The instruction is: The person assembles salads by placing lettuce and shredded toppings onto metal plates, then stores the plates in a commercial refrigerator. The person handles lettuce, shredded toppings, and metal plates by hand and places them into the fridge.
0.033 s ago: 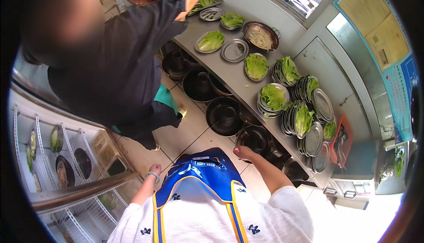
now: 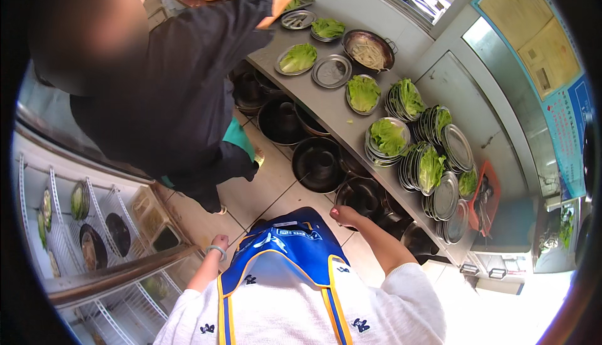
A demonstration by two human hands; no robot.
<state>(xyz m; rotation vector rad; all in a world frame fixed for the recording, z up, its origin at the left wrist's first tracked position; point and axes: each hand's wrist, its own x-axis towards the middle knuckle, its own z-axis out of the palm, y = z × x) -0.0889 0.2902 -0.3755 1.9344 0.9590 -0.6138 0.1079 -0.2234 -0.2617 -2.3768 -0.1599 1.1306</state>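
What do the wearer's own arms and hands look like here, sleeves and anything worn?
Both forearms are bare below pushed-up white sleeves dotted with small dark blue motifs. The left hand has a pale band at the wrist; the right hand is bare, no glove. A blue apron with yellow edging covers the front.

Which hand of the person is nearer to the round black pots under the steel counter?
Right. The right hand is at a black pot; the left hand hangs apart, by the wire rack.
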